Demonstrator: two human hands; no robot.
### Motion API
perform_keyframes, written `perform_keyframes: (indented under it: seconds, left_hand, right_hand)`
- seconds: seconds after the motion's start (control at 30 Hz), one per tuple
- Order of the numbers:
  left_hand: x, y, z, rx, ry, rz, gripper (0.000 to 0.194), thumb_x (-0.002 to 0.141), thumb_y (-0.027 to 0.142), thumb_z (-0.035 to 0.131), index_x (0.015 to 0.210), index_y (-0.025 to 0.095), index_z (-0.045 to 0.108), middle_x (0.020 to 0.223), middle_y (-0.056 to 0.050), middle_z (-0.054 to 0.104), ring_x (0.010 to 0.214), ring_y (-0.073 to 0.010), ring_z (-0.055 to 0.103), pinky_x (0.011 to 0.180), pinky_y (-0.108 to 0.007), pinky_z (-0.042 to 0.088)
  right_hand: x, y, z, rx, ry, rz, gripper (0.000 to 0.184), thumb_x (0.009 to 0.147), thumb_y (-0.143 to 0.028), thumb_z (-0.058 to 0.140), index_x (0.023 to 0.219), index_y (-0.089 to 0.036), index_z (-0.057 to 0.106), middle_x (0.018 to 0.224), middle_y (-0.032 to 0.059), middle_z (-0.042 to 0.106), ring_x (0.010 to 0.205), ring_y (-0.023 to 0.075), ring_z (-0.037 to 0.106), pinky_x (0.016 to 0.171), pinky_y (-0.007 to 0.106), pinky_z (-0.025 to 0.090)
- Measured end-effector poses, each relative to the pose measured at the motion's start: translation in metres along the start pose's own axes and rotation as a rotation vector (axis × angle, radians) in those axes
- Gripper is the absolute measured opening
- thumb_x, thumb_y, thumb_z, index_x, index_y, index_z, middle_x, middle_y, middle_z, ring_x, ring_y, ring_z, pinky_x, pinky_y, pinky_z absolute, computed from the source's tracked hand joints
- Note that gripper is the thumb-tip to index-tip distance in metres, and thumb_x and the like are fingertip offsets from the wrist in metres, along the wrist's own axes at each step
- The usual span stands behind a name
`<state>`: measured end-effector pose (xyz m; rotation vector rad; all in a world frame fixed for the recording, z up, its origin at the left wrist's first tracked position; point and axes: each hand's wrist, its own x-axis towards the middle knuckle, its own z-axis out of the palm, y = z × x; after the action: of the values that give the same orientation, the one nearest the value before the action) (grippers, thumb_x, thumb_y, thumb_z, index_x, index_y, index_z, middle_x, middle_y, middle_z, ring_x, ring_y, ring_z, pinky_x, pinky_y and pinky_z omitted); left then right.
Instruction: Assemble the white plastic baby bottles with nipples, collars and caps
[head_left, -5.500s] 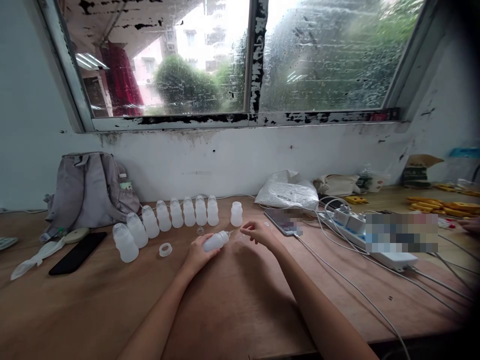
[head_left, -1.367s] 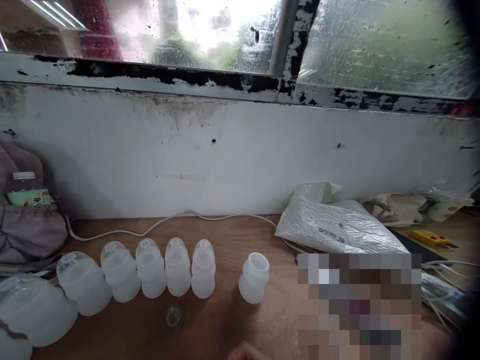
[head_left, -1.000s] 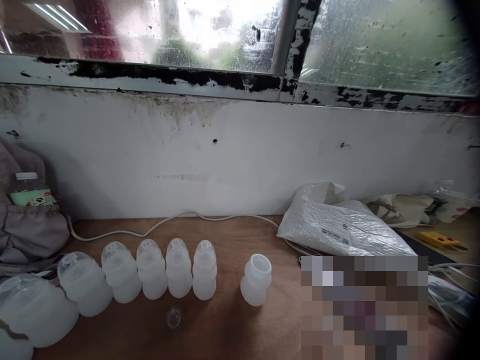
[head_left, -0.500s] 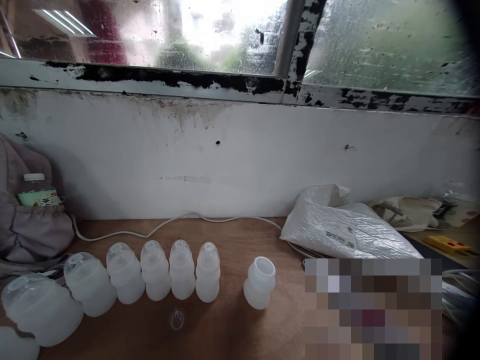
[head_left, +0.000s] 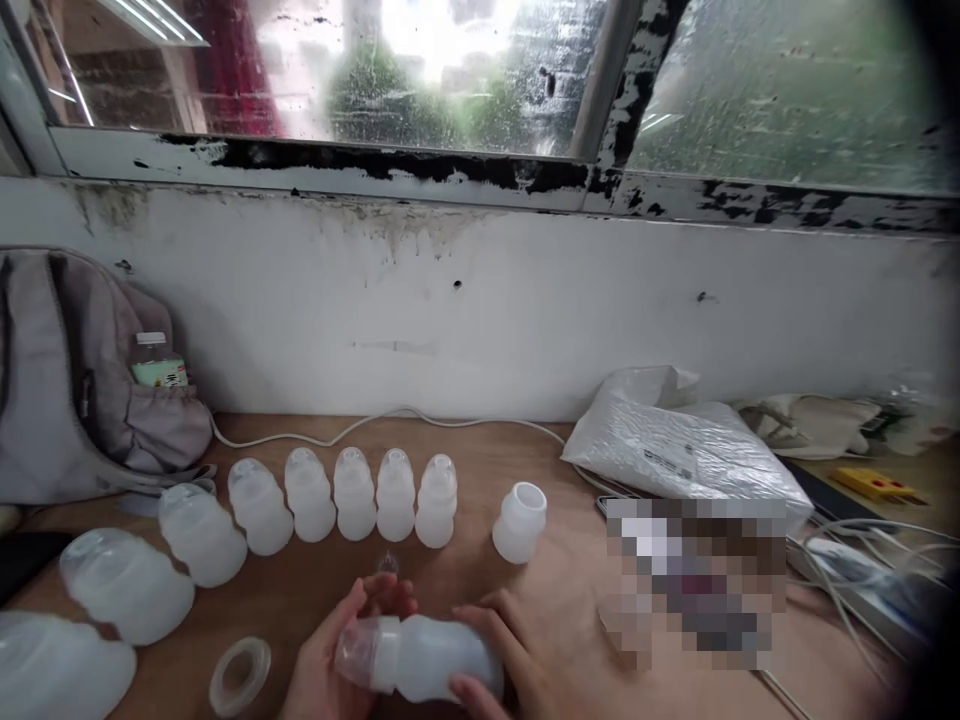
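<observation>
Two hands (head_left: 521, 665) hold one bottle (head_left: 442, 658) near nine others (head_left: 439, 502).

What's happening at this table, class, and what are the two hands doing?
Both hands hold a frosted white plastic bottle with a clear dome cap on its side. The left hand cups the capped end; the right hand grips the body. Similar capped bottles stand in a curved row, with an uncapped frosted bottle apart on the right. A translucent plastic ring lies nearby.
</observation>
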<state>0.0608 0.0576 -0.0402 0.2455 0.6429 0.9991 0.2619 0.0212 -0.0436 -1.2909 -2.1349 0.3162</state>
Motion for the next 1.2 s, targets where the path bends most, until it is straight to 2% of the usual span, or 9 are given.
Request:
perform_keyframes:
  seconds: [0.1, 0.23, 0.4, 0.6, 0.77, 0.9, 1.0, 1.1, 1.2]
  left_hand:
    - [-0.006, -0.007, 0.001, 0.096, -0.071, 0.115, 0.034, 0.071, 0.042, 0.057, 0.095, 0.018, 0.059, 0.102, -0.009, 0.059, 0.098, -0.0250, 0.052, 0.088, -0.038, 0.037]
    - [-0.010, -0.014, 0.000, 0.405, -0.113, 0.356, 0.046, 0.059, 0.047, 0.066, 0.093, 0.020, 0.056, 0.105, -0.009, 0.053, 0.100, -0.0278, 0.048, 0.081, -0.036, 0.040]
    - [-0.025, -0.013, 0.007, 0.696, 0.014, 0.546, 0.042, 0.060, 0.038, 0.067, 0.093, 0.020, 0.050, 0.092, -0.004, 0.049, 0.081, -0.0179, 0.051, 0.066, -0.026, 0.042]
    - [-0.035, -0.015, 0.014, 0.687, 0.138, 0.651, 0.041, 0.061, 0.036, 0.067, 0.092, 0.020, 0.045, 0.084, 0.000, 0.049, 0.074, -0.0133, 0.052, 0.065, -0.023, 0.043]
    - [-0.024, -0.018, 0.027, 0.762, -0.029, 0.815, 0.046, 0.062, 0.030, 0.068, 0.097, 0.019, 0.040, 0.091, -0.003, 0.052, 0.084, -0.0166, 0.055, 0.075, -0.028, 0.044]
    - [-0.018, -0.008, 0.058, 1.263, -0.205, 0.993, 0.039, 0.065, 0.028, 0.066, 0.098, 0.019, 0.049, 0.096, -0.004, 0.055, 0.090, -0.0191, 0.053, 0.081, -0.032, 0.041]
    - [-0.015, 0.002, 0.084, 1.698, -0.210, 1.146, 0.040, 0.065, 0.027, 0.066, 0.101, 0.020, 0.051, 0.099, -0.005, 0.055, 0.095, -0.0207, 0.049, 0.084, -0.034, 0.038]
    - [-0.007, 0.010, 0.102, 2.009, -0.200, 1.180, 0.039, 0.065, 0.029, 0.066, 0.100, 0.019, 0.054, 0.097, -0.006, 0.057, 0.095, -0.0229, 0.049, 0.082, -0.037, 0.036]
    - [0.002, 0.017, 0.114, 2.195, -0.183, 1.191, 0.034, 0.068, 0.030, 0.064, 0.098, 0.018, 0.055, 0.095, -0.008, 0.060, 0.096, -0.0255, 0.048, 0.084, -0.042, 0.030]
  right_hand:
    - [0.004, -0.006, -0.001, -0.001, -0.041, 0.088, 0.028, 0.084, -0.034, 0.043, 0.111, -0.025, 0.045, 0.095, 0.0047, 0.054, 0.087, 0.0175, 0.054, 0.076, 0.030, 0.047]
    - [0.002, -0.017, -0.002, -0.009, -0.005, 0.124, 0.027, 0.090, -0.026, 0.031, 0.113, -0.025, 0.043, 0.100, 0.0045, 0.053, 0.094, 0.0176, 0.050, 0.084, 0.034, 0.043]
    - [0.002, -0.022, -0.002, -0.019, 0.044, -0.004, 0.031, 0.089, -0.023, 0.032, 0.118, -0.025, 0.041, 0.108, 0.0065, 0.050, 0.099, 0.0183, 0.047, 0.087, 0.035, 0.041]
    - [-0.003, -0.026, 0.000, -0.006, 0.115, -0.042, 0.030, 0.084, -0.027, 0.042, 0.114, -0.024, 0.046, 0.104, 0.0071, 0.050, 0.097, 0.0202, 0.048, 0.085, 0.036, 0.042]
    - [-0.005, -0.025, 0.004, -0.059, 0.181, 0.058, 0.040, 0.077, -0.028, 0.052, 0.116, -0.023, 0.043, 0.098, 0.0075, 0.049, 0.092, 0.0223, 0.051, 0.081, 0.038, 0.044]
    - [-0.002, -0.016, 0.009, -0.118, 0.314, 0.161, 0.024, 0.072, -0.028, 0.056, 0.095, -0.023, 0.049, 0.092, 0.0057, 0.051, 0.087, 0.0225, 0.051, 0.074, 0.036, 0.046]
    - [0.000, -0.010, 0.011, -0.170, 0.352, 0.225, 0.017, 0.070, -0.029, 0.057, 0.083, -0.020, 0.050, 0.084, 0.0064, 0.053, 0.081, 0.0234, 0.053, 0.069, 0.036, 0.046]
    - [0.000, -0.004, 0.012, -0.170, 0.352, 0.232, 0.020, 0.071, -0.028, 0.055, 0.088, -0.019, 0.050, 0.085, 0.0074, 0.055, 0.080, 0.0231, 0.054, 0.068, 0.035, 0.046]
    - [-0.001, 0.000, 0.013, -0.129, 0.365, 0.220, 0.026, 0.074, -0.025, 0.051, 0.099, -0.019, 0.047, 0.093, 0.0086, 0.056, 0.084, 0.0225, 0.054, 0.070, 0.034, 0.045]
